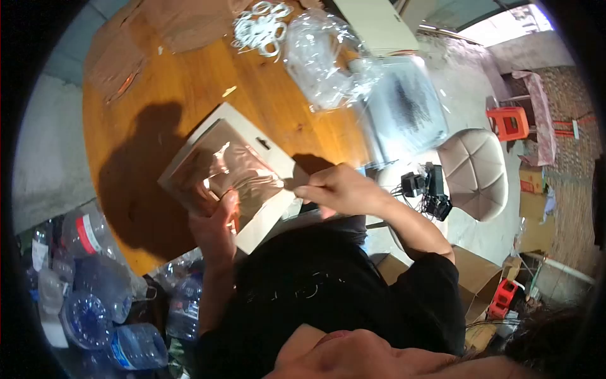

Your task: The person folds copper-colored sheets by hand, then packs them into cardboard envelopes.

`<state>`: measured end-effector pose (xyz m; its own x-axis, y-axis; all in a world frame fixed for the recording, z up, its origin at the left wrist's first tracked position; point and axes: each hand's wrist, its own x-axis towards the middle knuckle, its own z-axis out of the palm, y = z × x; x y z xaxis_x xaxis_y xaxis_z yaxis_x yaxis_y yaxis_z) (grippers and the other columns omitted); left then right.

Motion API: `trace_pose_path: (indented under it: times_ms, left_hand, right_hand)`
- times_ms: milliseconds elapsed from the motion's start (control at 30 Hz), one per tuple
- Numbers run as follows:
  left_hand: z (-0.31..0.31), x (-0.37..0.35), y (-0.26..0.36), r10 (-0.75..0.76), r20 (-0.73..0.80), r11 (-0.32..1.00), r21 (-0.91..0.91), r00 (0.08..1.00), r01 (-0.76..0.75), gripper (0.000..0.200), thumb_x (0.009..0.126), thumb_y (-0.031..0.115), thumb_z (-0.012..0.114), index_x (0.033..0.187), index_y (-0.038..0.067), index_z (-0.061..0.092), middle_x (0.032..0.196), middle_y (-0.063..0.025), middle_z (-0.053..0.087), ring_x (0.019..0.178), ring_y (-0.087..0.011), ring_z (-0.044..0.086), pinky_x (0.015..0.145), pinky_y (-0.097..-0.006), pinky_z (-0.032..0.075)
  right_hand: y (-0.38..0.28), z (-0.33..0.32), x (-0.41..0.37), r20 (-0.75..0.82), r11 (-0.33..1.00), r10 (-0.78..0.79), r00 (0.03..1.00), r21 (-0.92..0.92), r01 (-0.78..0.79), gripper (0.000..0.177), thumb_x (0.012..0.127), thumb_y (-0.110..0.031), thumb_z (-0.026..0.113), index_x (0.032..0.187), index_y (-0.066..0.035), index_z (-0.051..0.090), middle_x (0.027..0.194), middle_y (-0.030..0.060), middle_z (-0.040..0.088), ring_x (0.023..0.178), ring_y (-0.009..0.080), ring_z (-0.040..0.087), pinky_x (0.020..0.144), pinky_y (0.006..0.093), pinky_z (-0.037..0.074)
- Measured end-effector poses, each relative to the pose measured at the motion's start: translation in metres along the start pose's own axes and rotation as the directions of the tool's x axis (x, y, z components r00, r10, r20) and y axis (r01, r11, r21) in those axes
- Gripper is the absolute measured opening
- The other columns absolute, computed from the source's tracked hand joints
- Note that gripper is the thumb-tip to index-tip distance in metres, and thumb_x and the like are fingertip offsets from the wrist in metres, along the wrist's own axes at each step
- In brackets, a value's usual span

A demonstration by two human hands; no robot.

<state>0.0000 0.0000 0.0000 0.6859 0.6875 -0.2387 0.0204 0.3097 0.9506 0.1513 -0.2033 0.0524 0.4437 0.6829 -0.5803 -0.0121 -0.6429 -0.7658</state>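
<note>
A flat white box (252,237) with a dark hang slot lies slanted over the wooden table's near edge. Across its face is a shiny copper-coloured foil sheet (233,161), wrinkled toward the right corner. My left hand (216,230) grips the box from its near-left side, thumb on top of the foil and the other fingers mostly hidden. At the right corner, my right hand (338,189) is closed in a pinch, fingertips right by the box's edge and the foil wrinkles. I cannot tell what is between those fingertips.
On the table (271,95) are brown paper (183,25), white bands (260,28) and clear plastic wrap (322,60). A stack of clear plastic sleeves (407,104) sits at right. Plastic bottles (91,316) crowd the lower left. Black adapters (432,192) lie beside a padded chair (476,174).
</note>
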Motion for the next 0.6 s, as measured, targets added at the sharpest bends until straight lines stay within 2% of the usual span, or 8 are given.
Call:
trace_pose_path:
  times_ms: [67, 133, 167, 233, 267, 400, 567, 600]
  left_hand:
    - [-0.001, 0.002, 0.022, -0.082, -0.069, 0.985, 0.145, 0.994, 0.091, 0.047, 0.081, -0.005, 0.067, 0.125, 0.002, 0.053, 0.096, -0.0064, 0.064, 0.067, -0.0102, 0.059, 0.054, -0.0199, 0.047]
    - [0.010, -0.004, 0.017, -0.093, -0.110, 0.986, 0.126, 0.990, 0.107, 0.034, 0.082, -0.003, 0.069, 0.113, 0.004, 0.057, 0.079, -0.0005, 0.060, 0.052, -0.0073, 0.050, 0.043, -0.0199, 0.037]
    - [0.003, -0.002, 0.020, -0.089, -0.089, 0.984, 0.150, 0.992, 0.101, 0.035, 0.082, -0.002, 0.069, 0.114, 0.004, 0.057, 0.080, -0.0008, 0.061, 0.054, -0.0075, 0.051, 0.045, -0.0197, 0.038]
    - [-0.007, 0.002, 0.020, -0.088, -0.047, 0.980, 0.176, 0.995, 0.095, 0.036, 0.082, -0.001, 0.070, 0.116, 0.003, 0.058, 0.083, -0.0013, 0.062, 0.059, -0.0075, 0.053, 0.049, -0.0196, 0.040]
    - [-0.008, 0.003, 0.017, -0.090, -0.029, 0.979, 0.180, 0.995, 0.094, 0.036, 0.082, -0.001, 0.070, 0.117, 0.003, 0.058, 0.084, -0.0014, 0.062, 0.062, -0.0075, 0.054, 0.052, -0.0197, 0.042]
    - [-0.012, 0.002, 0.013, -0.063, -0.028, 0.980, 0.186, 0.998, 0.067, 0.038, 0.083, 0.000, 0.071, 0.118, 0.002, 0.057, 0.085, -0.0010, 0.062, 0.067, -0.0075, 0.055, 0.058, -0.0205, 0.044]
    - [-0.019, 0.001, 0.009, -0.036, -0.012, 0.995, 0.097, 0.999, 0.037, 0.041, 0.083, 0.003, 0.072, 0.121, 0.003, 0.057, 0.089, -0.0023, 0.064, 0.068, -0.0076, 0.057, 0.059, -0.0213, 0.046]
    - [-0.033, 0.005, 0.007, -0.027, -0.031, 0.995, 0.090, 0.999, 0.030, 0.041, 0.083, 0.003, 0.072, 0.121, 0.003, 0.057, 0.089, -0.0023, 0.064, 0.068, -0.0076, 0.057, 0.059, -0.0213, 0.046]
  right_hand:
    - [0.023, -0.025, -0.017, -0.315, 0.954, -0.293, 0.903, -0.155, 0.255, 0.033, 0.085, -0.036, 0.075, 0.092, -0.004, 0.073, 0.081, 0.0086, 0.072, 0.066, 0.0199, 0.069, 0.064, 0.0346, 0.055]
    - [0.053, -0.075, -0.044, -0.526, 0.792, -0.506, 0.684, -0.597, 0.127, 0.038, 0.084, -0.034, 0.075, 0.105, -0.003, 0.070, 0.102, 0.0116, 0.070, 0.087, 0.0262, 0.068, 0.076, 0.0381, 0.054]
    - [0.066, -0.094, -0.044, -0.540, 0.650, -0.584, 0.607, -0.758, -0.049, 0.045, 0.084, -0.035, 0.075, 0.114, -0.003, 0.068, 0.117, 0.0147, 0.068, 0.103, 0.0303, 0.066, 0.086, 0.0399, 0.053]
    - [0.119, -0.124, -0.038, -0.506, 0.592, -0.569, 0.649, -0.799, -0.104, 0.062, 0.083, -0.042, 0.074, 0.131, -0.005, 0.060, 0.142, 0.0187, 0.050, 0.133, 0.0371, 0.046, 0.108, 0.0442, 0.040]
    - [0.134, -0.135, -0.035, -0.523, 0.684, -0.502, 0.689, -0.727, -0.055, 0.065, 0.085, -0.045, 0.069, 0.136, -0.007, 0.056, 0.151, 0.0181, 0.041, 0.143, 0.0395, 0.031, 0.116, 0.0456, 0.029]
    - [0.144, -0.140, -0.032, -0.528, 0.657, -0.465, 0.710, -0.744, -0.122, 0.045, 0.097, -0.025, 0.059, 0.139, -0.010, 0.054, 0.153, 0.0159, 0.039, 0.144, 0.0349, 0.031, 0.116, 0.0423, 0.029]
    - [0.128, -0.127, -0.037, -0.556, 0.681, -0.479, 0.679, -0.724, -0.113, 0.040, 0.100, -0.022, 0.054, 0.138, -0.011, 0.055, 0.150, 0.0150, 0.043, 0.141, 0.0318, 0.038, 0.116, 0.0409, 0.030]
    - [0.110, -0.119, -0.046, -0.648, 0.767, -0.494, 0.579, -0.638, -0.060, 0.038, 0.101, -0.020, 0.053, 0.137, -0.010, 0.056, 0.149, 0.0149, 0.045, 0.139, 0.0302, 0.040, 0.115, 0.0393, 0.032]
